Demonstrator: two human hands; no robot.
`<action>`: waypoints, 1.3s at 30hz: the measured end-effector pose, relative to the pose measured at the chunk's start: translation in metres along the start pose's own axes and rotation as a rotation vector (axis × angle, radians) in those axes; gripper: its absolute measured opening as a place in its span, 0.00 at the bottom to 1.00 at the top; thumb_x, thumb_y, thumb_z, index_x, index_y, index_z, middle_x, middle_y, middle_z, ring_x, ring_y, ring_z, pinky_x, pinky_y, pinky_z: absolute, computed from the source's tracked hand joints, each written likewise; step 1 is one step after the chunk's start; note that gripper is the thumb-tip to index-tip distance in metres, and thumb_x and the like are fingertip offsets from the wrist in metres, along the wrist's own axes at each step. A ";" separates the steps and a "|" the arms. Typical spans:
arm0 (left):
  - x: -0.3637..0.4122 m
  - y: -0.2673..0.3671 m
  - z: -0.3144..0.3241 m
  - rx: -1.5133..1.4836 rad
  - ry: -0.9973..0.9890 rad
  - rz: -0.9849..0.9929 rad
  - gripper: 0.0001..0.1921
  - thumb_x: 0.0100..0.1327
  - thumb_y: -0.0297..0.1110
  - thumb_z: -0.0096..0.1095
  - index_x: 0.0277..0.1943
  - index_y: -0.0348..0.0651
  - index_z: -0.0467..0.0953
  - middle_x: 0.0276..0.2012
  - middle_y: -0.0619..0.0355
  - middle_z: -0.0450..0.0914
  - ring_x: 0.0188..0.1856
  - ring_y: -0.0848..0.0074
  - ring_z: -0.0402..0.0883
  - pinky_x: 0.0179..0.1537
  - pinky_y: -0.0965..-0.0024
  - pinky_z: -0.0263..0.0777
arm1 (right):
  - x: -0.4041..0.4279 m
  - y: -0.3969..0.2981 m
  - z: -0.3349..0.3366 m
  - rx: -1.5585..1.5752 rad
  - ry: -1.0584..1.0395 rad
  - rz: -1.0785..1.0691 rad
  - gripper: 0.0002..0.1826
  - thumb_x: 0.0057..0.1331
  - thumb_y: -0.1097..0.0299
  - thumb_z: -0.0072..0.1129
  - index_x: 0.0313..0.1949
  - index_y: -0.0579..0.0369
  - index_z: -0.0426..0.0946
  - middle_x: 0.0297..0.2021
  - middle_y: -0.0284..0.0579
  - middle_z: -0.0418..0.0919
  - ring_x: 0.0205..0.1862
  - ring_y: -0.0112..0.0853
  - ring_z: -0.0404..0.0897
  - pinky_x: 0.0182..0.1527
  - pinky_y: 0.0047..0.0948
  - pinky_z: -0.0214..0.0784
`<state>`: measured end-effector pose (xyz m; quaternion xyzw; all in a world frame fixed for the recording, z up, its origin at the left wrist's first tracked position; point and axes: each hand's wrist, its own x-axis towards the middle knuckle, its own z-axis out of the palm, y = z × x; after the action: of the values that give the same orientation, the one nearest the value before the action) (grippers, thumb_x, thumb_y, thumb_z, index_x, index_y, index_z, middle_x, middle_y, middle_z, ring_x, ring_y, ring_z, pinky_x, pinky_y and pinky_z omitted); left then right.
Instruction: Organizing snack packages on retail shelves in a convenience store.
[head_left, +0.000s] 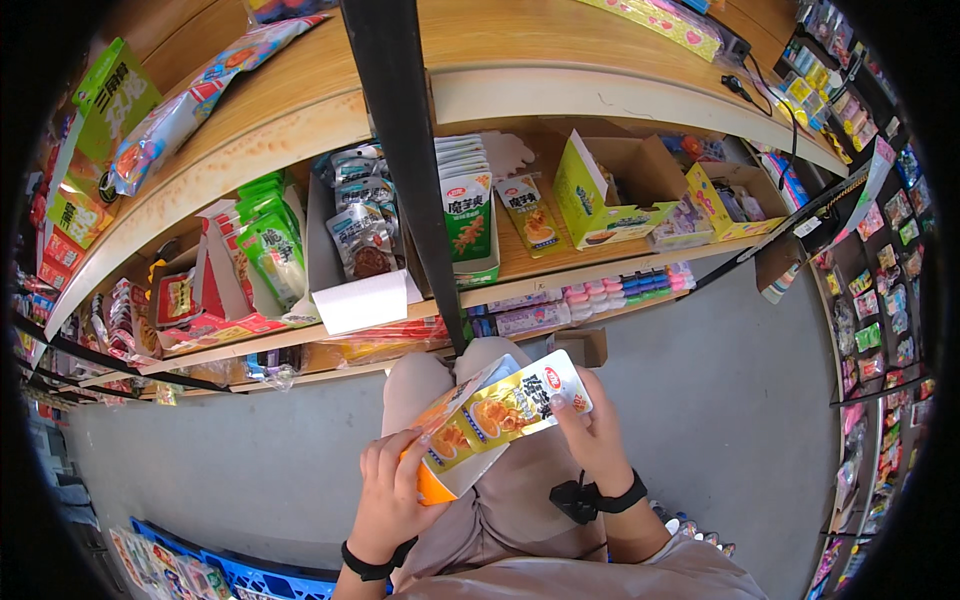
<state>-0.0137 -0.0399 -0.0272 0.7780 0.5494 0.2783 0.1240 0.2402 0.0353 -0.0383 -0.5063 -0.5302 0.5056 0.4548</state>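
Above my knees, my left hand (397, 476) grips the lower end of an open cardboard display box (439, 486) with an orange outside and pale inside. My right hand (596, 431) pinches a yellow and white snack packet (517, 401) by its white top, thumb on the front. The packet's lower end lies over the box, and a similar yellow packet (448, 444) shows inside it. On the shelf ahead, another yellow snack packet (532, 214) leans beside an upright row of green and white packets (469, 217).
A black shelf post (401, 150) rises before me, between the wooden shelf's (517, 262) sections. To its left stands a grey box of silvery pouches (365, 232); right of it are a green carton (600, 199) and a yellow box (731, 199). A blue crate (255, 574) sits behind my left side.
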 end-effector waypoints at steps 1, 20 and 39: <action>0.000 0.000 -0.001 0.003 -0.002 -0.001 0.49 0.37 0.30 0.79 0.65 0.41 0.60 0.58 0.44 0.70 0.55 0.49 0.71 0.57 0.49 0.64 | 0.002 -0.004 -0.003 -0.095 0.017 -0.042 0.16 0.71 0.68 0.55 0.55 0.62 0.72 0.37 0.42 0.81 0.39 0.25 0.78 0.43 0.26 0.71; 0.001 0.002 -0.001 0.019 -0.014 -0.005 0.48 0.39 0.31 0.79 0.65 0.41 0.60 0.58 0.44 0.70 0.55 0.49 0.72 0.57 0.49 0.64 | -0.002 -0.008 0.009 -0.586 -0.231 -0.284 0.31 0.64 0.65 0.64 0.67 0.48 0.68 0.31 0.45 0.78 0.25 0.32 0.75 0.29 0.29 0.68; 0.001 -0.004 -0.001 -0.012 -0.045 -0.022 0.48 0.39 0.36 0.82 0.64 0.44 0.60 0.58 0.46 0.70 0.54 0.50 0.71 0.55 0.49 0.65 | 0.249 0.057 -0.009 -0.975 0.035 -0.263 0.33 0.63 0.60 0.60 0.63 0.63 0.61 0.55 0.66 0.72 0.53 0.57 0.76 0.55 0.47 0.72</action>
<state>-0.0174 -0.0379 -0.0280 0.7774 0.5531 0.2626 0.1442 0.2350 0.2829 -0.1020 -0.5972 -0.7563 0.1288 0.2340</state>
